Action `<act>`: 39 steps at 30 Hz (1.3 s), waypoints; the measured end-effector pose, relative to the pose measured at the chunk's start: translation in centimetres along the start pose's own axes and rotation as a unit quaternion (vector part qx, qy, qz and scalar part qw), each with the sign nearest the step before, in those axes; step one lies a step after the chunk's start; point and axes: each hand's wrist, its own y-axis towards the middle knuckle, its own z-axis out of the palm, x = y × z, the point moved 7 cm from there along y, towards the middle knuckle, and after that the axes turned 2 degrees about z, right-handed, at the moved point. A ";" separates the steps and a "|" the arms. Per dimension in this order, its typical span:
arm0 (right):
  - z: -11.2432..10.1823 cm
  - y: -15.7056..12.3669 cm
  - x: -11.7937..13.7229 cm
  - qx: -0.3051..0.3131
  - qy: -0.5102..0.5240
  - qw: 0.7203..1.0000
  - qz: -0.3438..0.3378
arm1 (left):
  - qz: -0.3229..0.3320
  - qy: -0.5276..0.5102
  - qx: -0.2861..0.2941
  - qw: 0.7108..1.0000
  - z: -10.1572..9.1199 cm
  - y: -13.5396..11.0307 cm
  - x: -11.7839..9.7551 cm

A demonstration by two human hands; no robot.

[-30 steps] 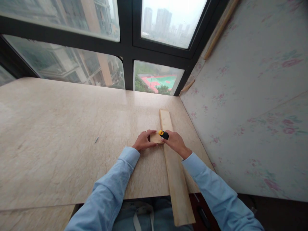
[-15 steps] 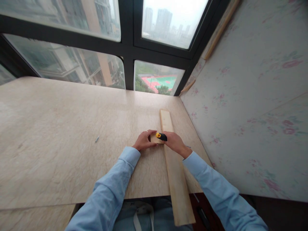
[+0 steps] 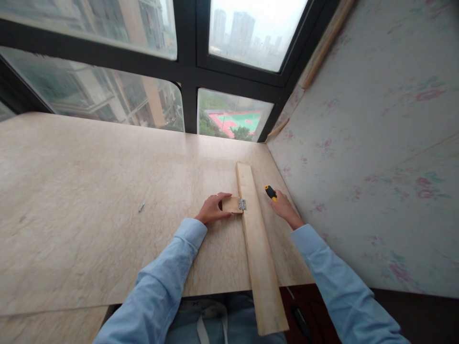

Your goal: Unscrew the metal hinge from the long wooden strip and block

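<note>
My left hand (image 3: 212, 209) rests with curled fingers on a small wooden block (image 3: 231, 204), holding it against the long wooden plank (image 3: 257, 243). A small metal hinge (image 3: 242, 204) bridges the block and the plank. To the right of the plank, near the wall, my right hand (image 3: 282, 205) is closed round a screwdriver with a yellow and black handle (image 3: 270, 192). The plank runs from the middle of the table out past its near edge.
A single small screw (image 3: 141, 207) lies on the marble-patterned tabletop (image 3: 89, 200) to the left of my hands. A floral-papered wall (image 3: 358, 157) stands close on the right. Dark-framed windows (image 3: 190, 71) line the far side.
My right hand has lifted the screwdriver off the hinge and moved it right, past the plank, toward the wall. The hinge now shows. My left hand has stayed on the block.
</note>
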 end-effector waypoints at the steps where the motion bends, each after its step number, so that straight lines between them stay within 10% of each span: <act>1: 0.2 -0.2 -0.2 -0.002 -0.022 1.000 0.003 | -0.002 0.000 0.001 1.000 0.0 0.0 0.0; 23: -1.1 -2.8 1.5 0.008 -0.143 0.990 -0.003 | 0.011 0.007 -0.002 1.000 -0.1 -0.1 -0.2; 27: -2.4 -4.5 4.5 -0.048 -0.070 0.992 -0.094 | 0.013 0.009 0.001 1.000 -0.1 -0.1 -0.2; 31: -0.5 -6.8 9.5 0.030 0.028 0.972 -0.233 | 0.013 0.011 -0.005 1.000 -0.1 0.0 -0.1; 39: 1.5 -6.9 12.9 0.044 -0.101 0.957 -0.267 | 0.014 0.024 -0.003 1.000 0.0 -0.1 -0.2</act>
